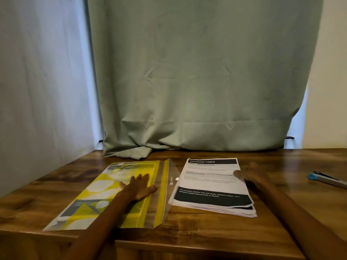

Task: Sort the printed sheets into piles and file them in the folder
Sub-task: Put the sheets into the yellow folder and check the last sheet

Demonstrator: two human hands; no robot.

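On the wooden surface (197, 235), left hand (139, 186) presses flat, fingers straight, on the yellow folder (93, 199); blurred right hand (247, 174) touches the sheet stack (212, 186), finger state unclear

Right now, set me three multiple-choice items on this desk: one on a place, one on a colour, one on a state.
1. Where does the stack of white printed sheets lie relative to the yellow patterned plastic folder?
A. To its right
B. On top of it
C. To its left

2. What colour is the end of the grey stapler-like tool at the right edge of the brown wooden table?
A. Red
B. Blue
C. Green

3. How does the left hand lie?
A. Curled into a fist
B. Pinching a sheet
C. Flat, fingers straight, on the folder

Answers:
1 A, since the stack sits beside the folder on the right.
2 B, since the tool's near tip is light blue.
3 C, since the palm presses down with its fingers spread. The right hand is blurred at the stack's right edge.
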